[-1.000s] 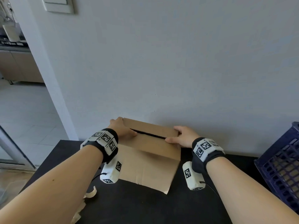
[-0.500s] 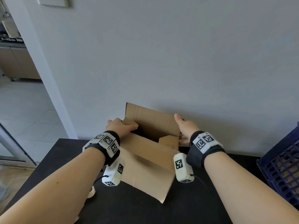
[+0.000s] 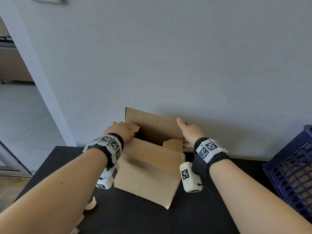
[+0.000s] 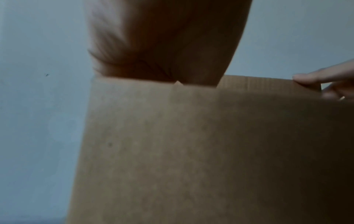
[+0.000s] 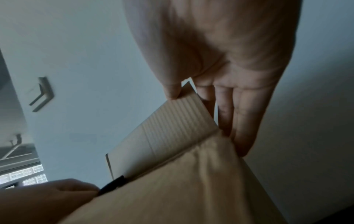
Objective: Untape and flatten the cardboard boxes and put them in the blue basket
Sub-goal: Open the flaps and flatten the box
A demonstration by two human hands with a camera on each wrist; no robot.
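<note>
1. Our right hand has its thumb on the inner face of the far flap and its straight fingers behind it, at the flap's right end, so it's lightly pinching that flap of the plain brown cardboard box.
2. Our left hand sits on the box's left top corner, curled over the small side flap there. Whether it's actually gripping or just pressing, we can't tell; the left wrist view is mostly blurry cardboard.
3. The box sits directly between the two hands on the black tabletop, top open, far flap standing up against the pale grey wall.
4. The key relation: the box's long axis runs hand to hand, left to right, so each hand holds one short end.
5. The dark blue slatted plastic basket is off past our right wrist, well apart from the box. The right hand is the nearer one.
6. Our guess: flattening means pushing opposite corners along that axis, then swinging it rightward.
</note>
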